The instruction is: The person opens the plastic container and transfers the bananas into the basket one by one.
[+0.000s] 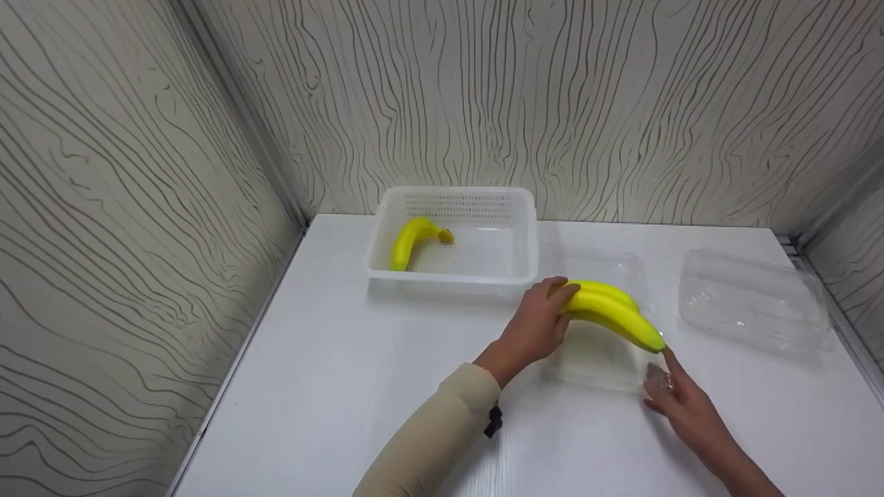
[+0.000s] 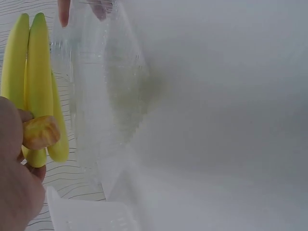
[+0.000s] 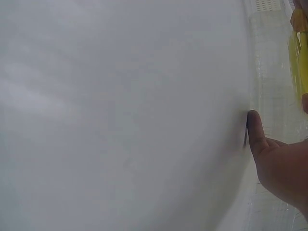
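My left hand [image 1: 532, 324] grips a bunch of yellow bananas [image 1: 611, 307] by the stem end, holding it above a clear plastic box [image 1: 594, 362]. Greenish tips on the bunch point toward my right hand [image 1: 690, 411]. That hand holds the box's near right corner between thumb and fingers; one fingertip is at or close to a banana tip, and contact cannot be told. From the left wrist, the brown stem [image 2: 42, 132] sticks out beside the palm. In the right wrist view my thumb [image 3: 256, 127] lies along the box's side.
A white perforated basket [image 1: 452, 278] stands at the back, with one yellow banana [image 1: 409, 241] inside on its left. Another clear plastic container [image 1: 753, 304] lies at the right of the white table [image 1: 311, 393]. Patterned walls enclose the table's back and sides.
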The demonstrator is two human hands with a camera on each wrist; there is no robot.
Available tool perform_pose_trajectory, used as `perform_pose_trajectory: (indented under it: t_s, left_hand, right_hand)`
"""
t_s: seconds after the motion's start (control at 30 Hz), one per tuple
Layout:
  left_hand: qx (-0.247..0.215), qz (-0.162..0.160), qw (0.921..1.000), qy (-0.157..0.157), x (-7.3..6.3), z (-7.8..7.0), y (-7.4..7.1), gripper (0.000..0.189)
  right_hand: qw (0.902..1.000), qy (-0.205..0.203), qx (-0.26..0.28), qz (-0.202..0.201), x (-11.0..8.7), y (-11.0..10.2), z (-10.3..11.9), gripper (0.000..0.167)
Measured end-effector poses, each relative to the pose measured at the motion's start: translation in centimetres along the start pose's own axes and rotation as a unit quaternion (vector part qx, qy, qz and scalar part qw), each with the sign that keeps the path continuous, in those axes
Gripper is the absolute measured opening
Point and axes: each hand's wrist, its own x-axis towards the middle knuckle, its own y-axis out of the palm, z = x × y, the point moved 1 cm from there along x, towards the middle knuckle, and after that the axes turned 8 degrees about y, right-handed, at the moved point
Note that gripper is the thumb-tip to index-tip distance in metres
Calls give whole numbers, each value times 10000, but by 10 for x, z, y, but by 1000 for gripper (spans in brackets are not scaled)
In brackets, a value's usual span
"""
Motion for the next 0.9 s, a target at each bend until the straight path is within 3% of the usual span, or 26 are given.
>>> perform_pose_trajectory:
  t_s: [0.2,0.53,0.9]
  left_hand:
    - [-143,-256,9995,-122,1,7,-10,46]
    - [-1136,-606,9864,-1023,3,21,-29,51]
    - [-1679,-1121,9749,-944,9,31,-44,47]
  right_hand:
    - [9998,-173,134,12,0,1,-2,88]
    - [9994,-159,301,33,0,-1,-4,86]
    - [9989,-307,345,-27,0,1,-6,85]
